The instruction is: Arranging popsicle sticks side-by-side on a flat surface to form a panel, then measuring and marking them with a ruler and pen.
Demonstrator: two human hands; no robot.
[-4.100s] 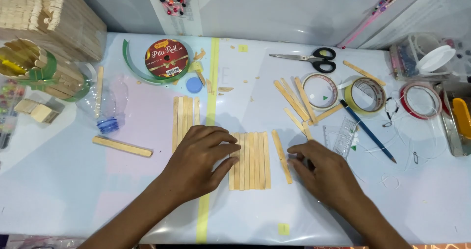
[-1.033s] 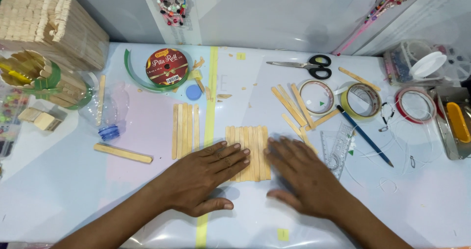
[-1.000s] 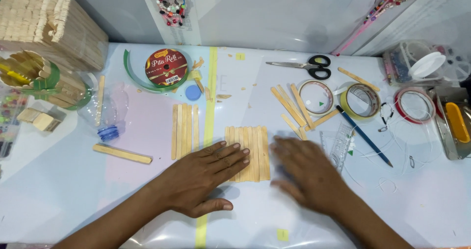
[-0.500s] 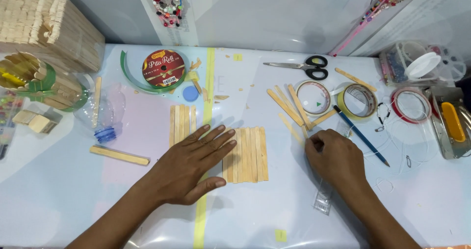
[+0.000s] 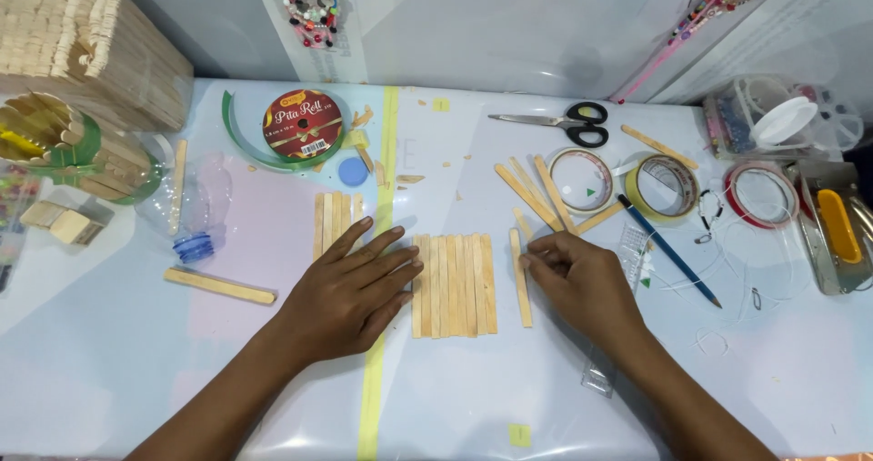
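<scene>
A row of several flat wooden craft sticks (image 5: 455, 284) lies side by side on the table. My left hand (image 5: 350, 288) rests flat and spread against the row's left edge. My right hand (image 5: 582, 279) has its fingertips on a single loose stick (image 5: 520, 279) lying just right of the row, a small gap apart from it. A second row of sticks (image 5: 335, 215) sits above my left hand. More loose sticks (image 5: 532, 188) lie fanned above my right hand.
Scissors (image 5: 564, 122), three tape rolls (image 5: 668, 184), a blue pencil (image 5: 668, 250), a clear ruler (image 5: 618, 315) and a red ribbon spool (image 5: 303, 123) lie around. At left: a clear bottle (image 5: 186, 211), a stick-built box (image 5: 91, 52), one stick (image 5: 221, 285).
My right hand went right to the loose sticks and has come back with one, now lying beside the row. My left hand slid left to the row's left edge.
</scene>
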